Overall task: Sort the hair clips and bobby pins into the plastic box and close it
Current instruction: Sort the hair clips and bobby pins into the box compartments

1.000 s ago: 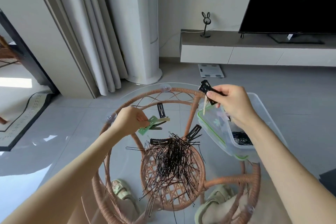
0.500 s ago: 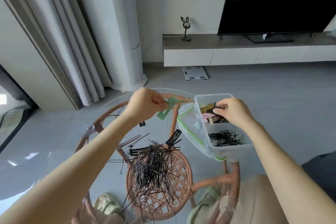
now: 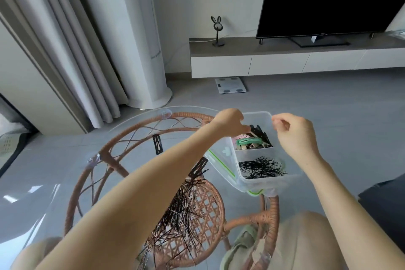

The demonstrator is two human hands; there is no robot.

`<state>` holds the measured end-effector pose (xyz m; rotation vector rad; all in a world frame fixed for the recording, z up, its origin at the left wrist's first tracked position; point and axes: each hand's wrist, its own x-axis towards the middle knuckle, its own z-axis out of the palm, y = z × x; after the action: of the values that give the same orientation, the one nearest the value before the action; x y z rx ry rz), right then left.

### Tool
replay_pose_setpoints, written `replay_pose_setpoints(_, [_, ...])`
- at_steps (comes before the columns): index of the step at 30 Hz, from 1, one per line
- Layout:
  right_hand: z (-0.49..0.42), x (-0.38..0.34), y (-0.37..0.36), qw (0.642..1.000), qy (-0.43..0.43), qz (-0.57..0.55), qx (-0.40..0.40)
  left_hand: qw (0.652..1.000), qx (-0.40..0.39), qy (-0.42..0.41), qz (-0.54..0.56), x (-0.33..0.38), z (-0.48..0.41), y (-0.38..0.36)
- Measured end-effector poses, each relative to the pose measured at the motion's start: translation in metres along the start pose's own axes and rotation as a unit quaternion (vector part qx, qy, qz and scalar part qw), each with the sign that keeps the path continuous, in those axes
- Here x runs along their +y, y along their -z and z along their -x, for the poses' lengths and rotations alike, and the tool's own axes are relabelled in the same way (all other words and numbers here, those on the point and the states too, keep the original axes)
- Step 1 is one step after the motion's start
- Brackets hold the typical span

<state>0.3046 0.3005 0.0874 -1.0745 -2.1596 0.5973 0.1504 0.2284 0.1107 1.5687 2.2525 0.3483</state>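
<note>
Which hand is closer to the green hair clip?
Left. The left hand reaches into the compartment beside the green hair clip; the right hand hovers over the right edge of the box.

The glass table (image 3: 140, 158) holds a plastic box (image 3: 269, 182), a bobby pin heap (image 3: 184, 210) and two black clips (image 3: 158, 144).
</note>
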Motion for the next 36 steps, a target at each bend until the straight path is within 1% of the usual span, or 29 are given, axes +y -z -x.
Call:
replay_pose_setpoints(2, [0.01,-0.02,0.0,0.999,0.046,-0.02,-0.009,0.998,0.048,-0.012,0.049,-0.014,0.016,0.016])
replay_pose_setpoints(3, [0.017,-0.034,-0.004,0.996,0.076,-0.034,-0.03,0.995,0.069,0.005,0.065,-0.028,0.028,0.023])
replay_pose_setpoints(5, [0.03,-0.059,-0.016,0.982,0.141,-0.054,-0.111,0.993,0.088,0.06,0.055,-0.063,0.051,0.031])
replay_pose_setpoints(8, [0.051,-0.09,-0.055,0.942,0.206,-0.037,-0.261,0.987,0.049,0.152,-0.017,-0.122,0.094,0.031])
replay_pose_setpoints(9, [0.055,-0.095,-0.069,0.931,0.213,-0.01,-0.296,0.983,0.027,0.179,-0.034,-0.138,0.109,0.028])
replay_pose_setpoints(11, [0.062,-0.098,-0.095,0.908,0.234,0.09,-0.337,0.974,-0.014,0.22,-0.048,-0.16,0.137,0.021])
replay_pose_setpoints(13, [0.066,-0.097,-0.111,0.868,0.282,0.217,-0.346,0.97,-0.041,0.234,-0.044,-0.174,0.159,0.012])
replay_pose_setpoints(14, [0.067,-0.096,-0.116,0.852,0.301,0.255,-0.344,0.97,-0.044,0.236,-0.033,-0.179,0.167,0.007])
replay_pose_setpoints(15, [0.067,-0.096,-0.119,0.844,0.309,0.273,-0.342,0.97,-0.039,0.237,-0.022,-0.182,0.172,0.002])
replay_pose_setpoints(17, [0.063,-0.093,-0.123,0.843,0.304,0.285,-0.34,0.97,-0.004,0.243,-0.015,-0.184,0.172,-0.008])
replay_pose_setpoints(19, [0.057,-0.091,-0.127,0.835,0.293,0.294,-0.36,0.969,0.029,0.244,-0.007,-0.18,0.166,-0.015])
replay_pose_setpoints(22, [0.049,-0.092,-0.127,0.816,0.269,0.304,-0.412,0.972,0.02,0.232,-0.029,-0.169,0.15,-0.022])
replay_pose_setpoints(24, [0.045,-0.097,-0.123,0.813,0.235,0.295,-0.443,0.972,0.009,0.227,-0.056,-0.165,0.142,-0.023])
replay_pose_setpoints(26, [0.04,-0.103,-0.12,0.829,0.194,0.265,-0.452,0.973,0.009,0.226,-0.049,-0.163,0.137,-0.022])
replay_pose_setpoints(29, [0.03,-0.115,-0.124,0.871,0.148,0.2,-0.424,0.974,0.01,0.222,-0.051,-0.163,0.136,-0.02])
replay_pose_setpoints(30, [0.027,-0.122,-0.127,0.88,0.137,0.186,-0.416,0.973,0.004,0.226,-0.054,-0.163,0.136,-0.019])
replay_pose_setpoints(31, [0.025,-0.129,-0.129,0.879,0.136,0.18,-0.42,0.972,-0.004,0.228,-0.056,-0.162,0.136,-0.018])
replay_pose_setpoints(32, [0.023,-0.136,-0.132,0.869,0.134,0.179,-0.441,0.972,-0.013,0.229,-0.055,-0.161,0.136,-0.017])
replay_pose_setpoints(35, [0.02,-0.153,-0.136,0.811,0.1,0.163,-0.554,0.973,-0.026,0.226,-0.038,-0.16,0.138,-0.017])
replay_pose_setpoints(36, [0.019,-0.156,-0.135,0.798,0.089,0.159,-0.575,0.973,-0.028,0.228,-0.03,-0.161,0.138,-0.018])
